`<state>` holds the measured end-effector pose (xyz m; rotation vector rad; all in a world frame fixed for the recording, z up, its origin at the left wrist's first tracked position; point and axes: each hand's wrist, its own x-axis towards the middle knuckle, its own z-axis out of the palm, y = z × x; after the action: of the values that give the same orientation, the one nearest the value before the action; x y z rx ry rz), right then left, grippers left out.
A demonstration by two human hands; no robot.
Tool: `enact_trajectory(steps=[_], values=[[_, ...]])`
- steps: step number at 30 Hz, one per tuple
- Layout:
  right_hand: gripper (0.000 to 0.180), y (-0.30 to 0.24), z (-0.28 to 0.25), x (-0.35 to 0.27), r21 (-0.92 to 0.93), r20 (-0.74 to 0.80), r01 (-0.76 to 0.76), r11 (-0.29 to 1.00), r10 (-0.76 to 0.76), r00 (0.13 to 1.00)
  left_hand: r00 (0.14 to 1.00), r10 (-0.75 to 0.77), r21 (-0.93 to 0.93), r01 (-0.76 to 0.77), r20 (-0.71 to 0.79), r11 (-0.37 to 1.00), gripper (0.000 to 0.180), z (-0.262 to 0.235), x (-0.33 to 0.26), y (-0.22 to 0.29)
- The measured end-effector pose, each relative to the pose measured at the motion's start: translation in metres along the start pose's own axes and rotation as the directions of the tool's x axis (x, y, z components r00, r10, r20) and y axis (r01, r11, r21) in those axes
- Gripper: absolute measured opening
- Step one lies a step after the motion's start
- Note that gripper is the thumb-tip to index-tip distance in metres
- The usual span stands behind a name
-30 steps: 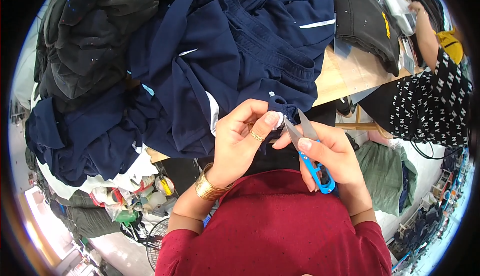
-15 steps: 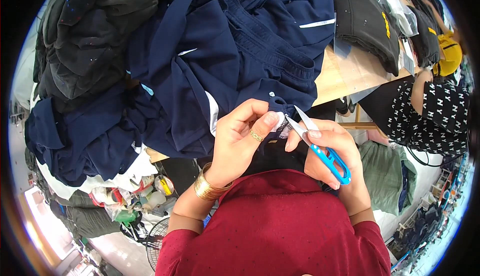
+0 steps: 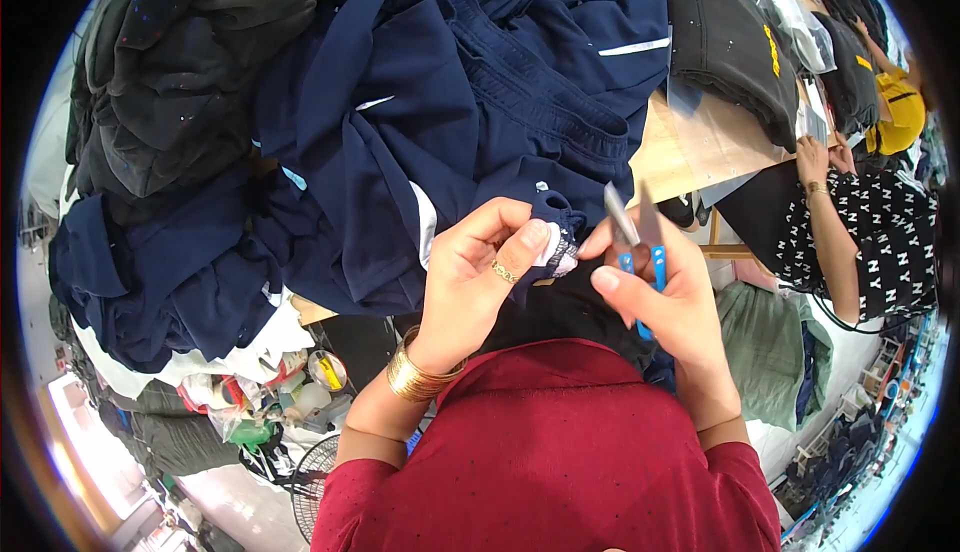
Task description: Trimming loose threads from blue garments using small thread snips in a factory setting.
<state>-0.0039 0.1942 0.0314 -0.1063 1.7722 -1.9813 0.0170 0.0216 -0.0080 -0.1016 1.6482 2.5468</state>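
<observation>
Between my left hand's (image 3: 468,270) thumb and fingers is the edge of a navy garment (image 3: 566,214), with a white and dark seam (image 3: 565,256) showing beside the thumb. In my right hand (image 3: 678,297) sit blue-handled thread snips (image 3: 657,260), their two metal blades apart and pointing up, away from the fabric. The right fingertips come close to the seam; whether they touch it I cannot tell. Beyond my hands, navy trousers (image 3: 415,92) with an elastic waistband and white strips lie heaped on the table.
A black garment pile (image 3: 210,62) stands at the far left. Folded black garments (image 3: 735,57) lie on the wooden tabletop (image 3: 690,152) at right. Another person in a patterned top (image 3: 880,237) works there with both hands on the table. A green cloth (image 3: 765,352) hangs below, at right.
My right hand has turned the snips upright, drawing the blades away from the seam, and its fingers have neared the fabric. The left hand barely moved. The other person's arms now reach the table.
</observation>
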Motion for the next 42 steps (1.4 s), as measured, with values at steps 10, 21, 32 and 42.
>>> enact_trajectory(steps=[10, 21, 32, 42], values=[[0.024, 0.014, 0.010, 0.006, -0.422, -0.133, 0.210, 0.882, -0.289, 0.948, 0.999, -0.010, 0.056, 0.008, 0.038, 0.998, 0.012, 0.001, -0.002, 0.004], [0.018, 0.023, 0.009, 0.013, 0.000, -0.040, -0.003, 1.000, 0.003, 0.999, 0.999, -0.029, 0.003, 0.029, 0.029, 1.000, 0.013, -0.006, -0.003, 0.002], [0.016, 0.031, 0.011, 0.016, 0.175, -0.029, 0.018, 0.984, -0.014, 0.999, 0.987, -0.162, -0.248, 0.162, 0.020, 0.955, 0.013, -0.006, -0.003, 0.002], [0.015, 0.035, 0.012, 0.021, 0.400, 0.070, -0.106, 0.910, 0.085, 0.994, 0.963, -0.241, -0.470, 0.269, 0.121, 0.840, 0.014, -0.009, -0.003, 0.000]])
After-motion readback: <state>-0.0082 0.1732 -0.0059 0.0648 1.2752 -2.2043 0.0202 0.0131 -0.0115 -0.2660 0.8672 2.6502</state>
